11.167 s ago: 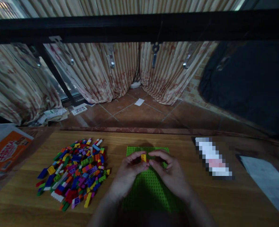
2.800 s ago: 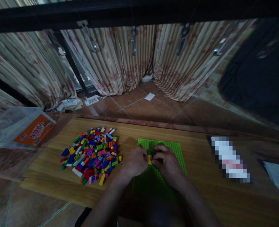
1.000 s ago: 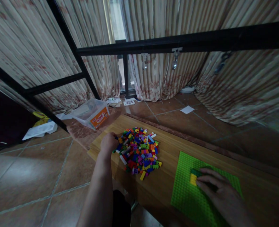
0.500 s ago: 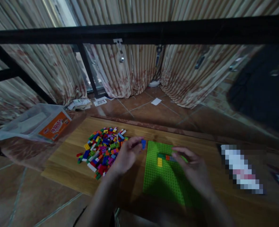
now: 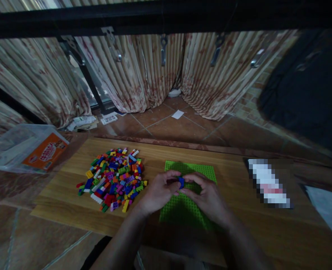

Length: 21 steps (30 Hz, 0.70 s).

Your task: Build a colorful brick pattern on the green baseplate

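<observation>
A small blue brick (image 5: pixel 181 182) is pinched between the fingertips of both my hands over the green studded baseplate (image 5: pixel 205 171). My left hand (image 5: pixel 159 191) grips it from the left, my right hand (image 5: pixel 207 195) from the right. The two hands hide the bricks that stand on the plate. A heap of mixed coloured bricks (image 5: pixel 112 178) lies on the wooden board (image 5: pixel 70 195) to the left of the plate.
A clear plastic box with an orange label (image 5: pixel 28 150) sits at the far left, off the board. A blurred-out white object (image 5: pixel 268 183) lies to the right of the plate, a white sheet (image 5: pixel 327 212) further right. Curtains and a tiled floor lie beyond.
My left hand took a blue brick from the heap and carried it right to the baseplate. My right hand has come up to meet it, and both now pinch the brick.
</observation>
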{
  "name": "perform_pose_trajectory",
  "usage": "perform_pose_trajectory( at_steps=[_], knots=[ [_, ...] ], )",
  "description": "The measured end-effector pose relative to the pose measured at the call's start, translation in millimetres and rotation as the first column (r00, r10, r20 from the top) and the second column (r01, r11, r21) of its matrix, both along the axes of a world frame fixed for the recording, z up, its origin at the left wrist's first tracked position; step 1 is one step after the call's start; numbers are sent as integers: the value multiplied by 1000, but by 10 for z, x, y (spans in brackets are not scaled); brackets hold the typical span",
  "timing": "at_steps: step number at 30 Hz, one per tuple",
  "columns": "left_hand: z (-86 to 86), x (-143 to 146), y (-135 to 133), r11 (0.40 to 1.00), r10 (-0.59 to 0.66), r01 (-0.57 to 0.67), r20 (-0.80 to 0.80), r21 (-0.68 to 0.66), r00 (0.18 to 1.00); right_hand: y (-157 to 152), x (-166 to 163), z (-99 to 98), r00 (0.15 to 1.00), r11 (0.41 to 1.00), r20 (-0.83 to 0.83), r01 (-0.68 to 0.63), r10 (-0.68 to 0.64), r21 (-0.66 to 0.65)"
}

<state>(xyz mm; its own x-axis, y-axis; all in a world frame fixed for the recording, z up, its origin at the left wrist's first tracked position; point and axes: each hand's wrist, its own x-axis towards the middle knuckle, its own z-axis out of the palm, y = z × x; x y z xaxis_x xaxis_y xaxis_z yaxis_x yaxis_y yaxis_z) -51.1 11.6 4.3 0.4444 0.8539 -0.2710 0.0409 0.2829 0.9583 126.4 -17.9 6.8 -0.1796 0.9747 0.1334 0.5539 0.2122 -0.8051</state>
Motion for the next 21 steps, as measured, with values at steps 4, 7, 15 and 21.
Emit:
perform_pose_trajectory(
  at_steps=[4,7,15,21],
  knots=[
    [71,-158,49,992,-60,86,-237,97,970,-103,28,-48,992,999,118,-48,48,-1],
    [82,-284,102,983,-17,82,-372,162,928,-189,14,-132,982,998,178,-69,68,0],
    [20,-217,72,947,-120,255,-526,193,842,-203,-94,-253,969,997,245,-2,-16,74],
    [26,-157,45,941,-87,251,-554,227,828,-206,-96,-231,962,999,272,9,-23,50]
  ],
)
